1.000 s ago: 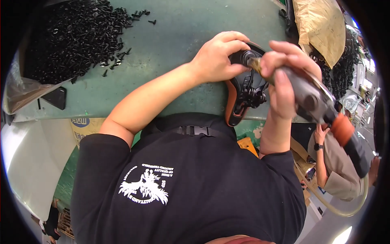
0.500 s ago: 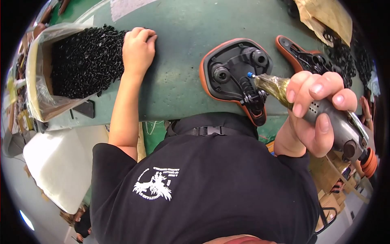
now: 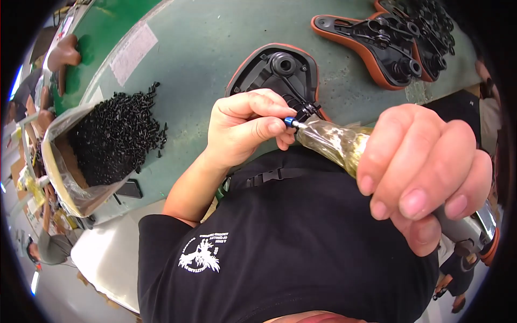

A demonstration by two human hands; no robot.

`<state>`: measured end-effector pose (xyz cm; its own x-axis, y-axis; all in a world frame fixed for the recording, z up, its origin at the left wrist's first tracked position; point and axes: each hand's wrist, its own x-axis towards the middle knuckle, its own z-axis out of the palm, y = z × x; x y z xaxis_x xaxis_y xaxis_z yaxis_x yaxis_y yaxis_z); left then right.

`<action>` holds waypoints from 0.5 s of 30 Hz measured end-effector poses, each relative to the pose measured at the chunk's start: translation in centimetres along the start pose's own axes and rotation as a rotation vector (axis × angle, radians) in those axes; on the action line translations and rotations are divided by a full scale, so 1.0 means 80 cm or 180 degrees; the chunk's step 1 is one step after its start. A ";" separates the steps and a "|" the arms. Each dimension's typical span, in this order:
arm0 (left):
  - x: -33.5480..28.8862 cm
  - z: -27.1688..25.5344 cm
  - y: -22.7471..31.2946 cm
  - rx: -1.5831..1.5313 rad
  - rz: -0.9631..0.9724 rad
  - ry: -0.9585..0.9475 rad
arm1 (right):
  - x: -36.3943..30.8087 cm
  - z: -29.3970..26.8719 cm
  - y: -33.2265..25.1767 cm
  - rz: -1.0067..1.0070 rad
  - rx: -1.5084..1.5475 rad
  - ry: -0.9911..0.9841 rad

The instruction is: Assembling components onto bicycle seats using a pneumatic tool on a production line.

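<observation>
My right hand (image 3: 425,169) wraps round a power screwdriver (image 3: 334,144), its nose covered in clear yellowish film. The driver's slim shaft ends in a blue bit tip (image 3: 290,122). Thumb and forefinger of my left hand (image 3: 239,126) pinch together right at that tip; whatever lies between them is hidden. Behind the hands, an upturned bicycle saddle (image 3: 257,75) with a black underside and brown-orange rim rests on the green table, partly covered by my left hand. To the left, a heap of small black screw-like pieces (image 3: 113,137) spills from a lined box (image 3: 58,175).
More upturned saddles (image 3: 366,46) lie at the far right, beside a cluster of black parts (image 3: 433,27). A flat black object (image 3: 129,188) sits by the table's near edge next to the box. Other people are at the left and right margins.
My left hand has left the edge of the black heap and come right to the blue bit tip. The screwdriver has moved closer to my body, and the view has shifted.
</observation>
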<state>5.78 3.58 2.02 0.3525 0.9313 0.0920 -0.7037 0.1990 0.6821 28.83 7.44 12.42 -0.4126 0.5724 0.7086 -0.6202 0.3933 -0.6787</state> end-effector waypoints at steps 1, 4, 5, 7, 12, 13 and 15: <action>0.002 0.000 -0.001 0.0035 0.0036 -0.0035 | -0.001 0.002 -0.001 -0.0022 -0.0034 0.0051; 0.015 -0.001 -0.003 0.0892 0.0458 -0.0291 | 0.005 0.004 -0.012 0.0203 -0.0008 0.0237; 0.021 0.001 -0.002 0.0875 0.0405 -0.0362 | 0.008 -0.006 -0.022 0.0394 -0.0047 0.0076; 0.015 0.002 0.000 0.0772 0.0193 -0.0281 | 0.003 -0.001 -0.015 0.0358 0.0013 0.0307; 0.022 0.013 -0.004 0.1292 0.0329 -0.0082 | 0.001 -0.012 -0.011 0.0215 0.0037 0.0213; 0.022 0.015 -0.003 0.1306 0.0321 -0.0087 | -0.001 -0.013 -0.009 0.0168 0.0065 0.0171; 0.023 0.021 0.001 0.0854 0.0044 -0.0076 | 0.000 -0.017 -0.008 0.0085 0.0097 0.0093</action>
<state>7.46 4.82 3.45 0.3607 0.9252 0.1176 -0.5209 0.0952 0.8483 30.16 8.17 12.58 -0.4100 0.6033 0.6841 -0.6294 0.3557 -0.6909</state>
